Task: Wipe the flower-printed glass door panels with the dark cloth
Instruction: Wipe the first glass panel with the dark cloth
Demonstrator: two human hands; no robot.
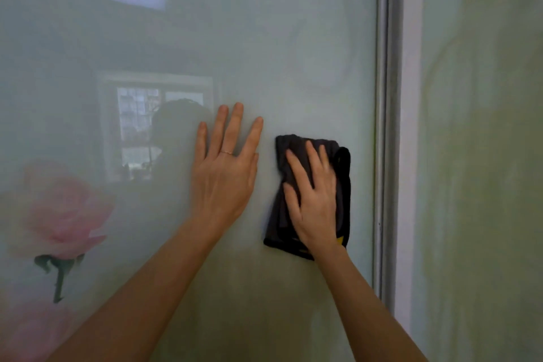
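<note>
The left hand [224,173] lay flat on the glass panel [293,38]; just to its right, the right hand [313,203] pressed the cloth [342,185] against it, left of the frame [385,126].

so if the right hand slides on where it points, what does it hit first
Nothing, it seems: right hand on the cloth points up bare glass, passing right of the left hand.

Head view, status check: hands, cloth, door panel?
Left hand open, flat on pale flower-printed glass door panel. Right hand flat, pressing dark folded cloth to it. Grey vertical frame strip right of cloth, apart.
</note>
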